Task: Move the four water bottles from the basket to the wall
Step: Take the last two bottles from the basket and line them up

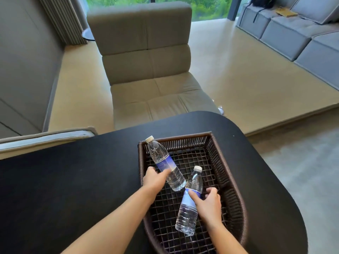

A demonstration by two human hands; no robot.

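Hands [156,179] [209,200] around basket [227,173] bottles [166,163] [190,202]

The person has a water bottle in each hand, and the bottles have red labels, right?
Not quite. The head view shows blue labels. The left hand holds one bottle and the right hand holds the other bottle, over the basket.

No text, brand, number or sign can be read anywhere in the view. The upper water bottle [166,163] carries a blue and white label band with faint pale marks on it, too small and blurred to make out. The lower water bottle [189,202] has the same kind of blue band, partly covered by the right hand [207,202], and no lettering shows on it.
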